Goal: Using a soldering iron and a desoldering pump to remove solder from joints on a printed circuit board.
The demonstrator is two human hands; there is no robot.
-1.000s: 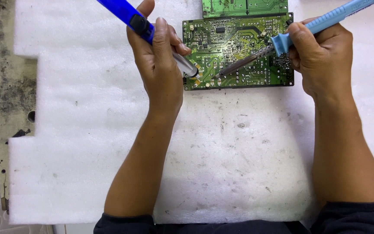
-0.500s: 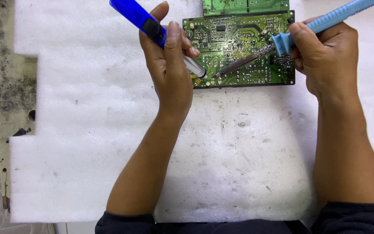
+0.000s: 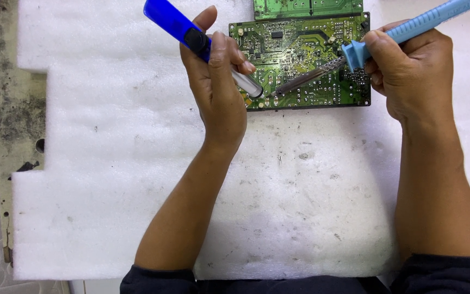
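The green circuit board (image 3: 305,60) lies flat at the far side of the white foam sheet (image 3: 137,179), solder side up, long axis left to right. The left hand (image 3: 216,90) has its fingers closed around a blue desoldering pump (image 3: 191,35); the pump body slopes from far left down to near right, its clear nozzle meeting the board's near-left corner. The right hand (image 3: 409,73) has its fingers closed around a light-blue soldering iron (image 3: 398,35), whose handle runs off far right and whose metal shaft slants near and left across the board. Both tips meet at nearly one spot; the left hand is nearer to it. A second green board (image 3: 307,7) abuts the far edge.
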